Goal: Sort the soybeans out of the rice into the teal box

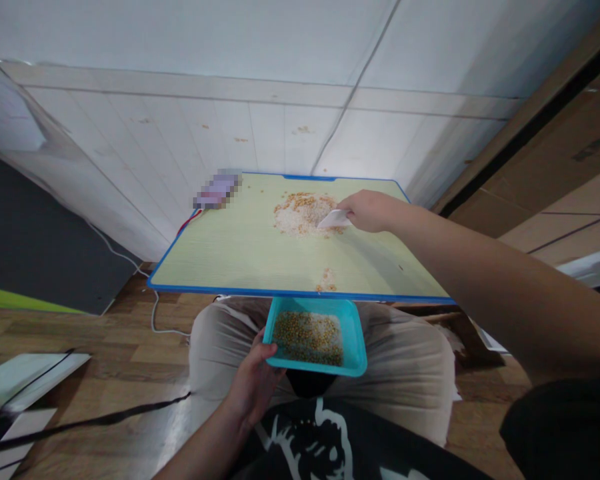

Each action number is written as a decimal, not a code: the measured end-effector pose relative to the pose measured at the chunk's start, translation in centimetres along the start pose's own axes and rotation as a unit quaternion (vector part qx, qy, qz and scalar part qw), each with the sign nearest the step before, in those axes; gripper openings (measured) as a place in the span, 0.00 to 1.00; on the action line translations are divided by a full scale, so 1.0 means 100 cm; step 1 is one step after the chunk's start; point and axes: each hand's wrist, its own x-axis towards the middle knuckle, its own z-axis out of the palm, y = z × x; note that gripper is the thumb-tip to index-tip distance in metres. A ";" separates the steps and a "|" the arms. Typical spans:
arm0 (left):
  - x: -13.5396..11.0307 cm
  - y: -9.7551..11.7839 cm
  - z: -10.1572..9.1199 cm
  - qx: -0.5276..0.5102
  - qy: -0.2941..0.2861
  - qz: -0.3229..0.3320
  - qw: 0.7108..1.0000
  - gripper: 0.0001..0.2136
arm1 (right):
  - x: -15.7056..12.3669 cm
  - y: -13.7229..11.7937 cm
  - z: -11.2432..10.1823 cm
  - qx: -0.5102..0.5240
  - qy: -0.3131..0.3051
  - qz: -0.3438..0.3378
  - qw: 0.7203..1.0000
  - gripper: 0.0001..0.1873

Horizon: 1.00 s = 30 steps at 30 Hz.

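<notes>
With my left hand (256, 370) I grip the left side of a turquoise plastic tray (356, 340), thumb over its rim, just below the table's near edge. Yellow-brown beans or kernels mixed with white grains (307, 339) cover the tray's bottom. My right hand (367, 210) is closed on a flat white scraper (334, 218), whose edge touches a spread pile of white grains and orange-yellow kernels (303, 215) on the pale yellow tabletop (220, 257). A small scatter of the same grains (326, 280) lies near the table's front edge, above the tray.
A pixelated purple object (217, 190) with a red cord lies at the table's back left corner. The wall (270, 127) stands behind the table. Cardboard boxes (545, 153) are at the right, and a dark panel (45, 227) at the left. A white cable (155, 313) hangs to the floor.
</notes>
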 end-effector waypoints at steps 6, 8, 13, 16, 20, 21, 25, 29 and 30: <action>0.002 -0.003 -0.007 0.007 -0.022 0.006 1.000 0.28 | -0.007 0.001 0.001 0.011 -0.009 -0.010 1.000 0.23; 0.003 -0.003 -0.008 0.005 -0.025 0.008 1.000 0.29 | -0.010 0.000 0.001 0.013 -0.011 -0.012 1.000 0.23; 0.003 -0.006 -0.004 0.010 -0.023 0.005 1.000 0.30 | -0.021 -0.003 0.001 0.010 -0.028 -0.005 1.000 0.22; 0.000 -0.008 0.002 0.008 -0.021 0.009 1.000 0.30 | -0.027 -0.005 0.001 0.007 -0.029 0.001 1.000 0.22; -0.006 -0.008 0.013 0.014 -0.001 0.008 1.000 0.28 | -0.031 -0.007 0.003 0.008 -0.029 0.006 1.000 0.21; -0.008 -0.008 0.015 0.014 0.006 0.005 1.000 0.28 | -0.032 -0.008 0.004 0.007 -0.029 0.005 1.000 0.20; -0.012 -0.009 0.023 0.011 0.011 0.004 1.000 0.28 | -0.034 -0.007 0.006 0.010 -0.024 -0.007 1.000 0.19; -0.016 -0.010 0.028 0.006 0.011 0.009 1.000 0.27 | -0.034 -0.007 0.008 0.019 -0.012 -0.011 1.000 0.18; -0.018 -0.011 0.028 0.003 0.014 0.010 1.000 0.26 | -0.035 -0.008 0.008 0.019 -0.009 -0.010 1.000 0.18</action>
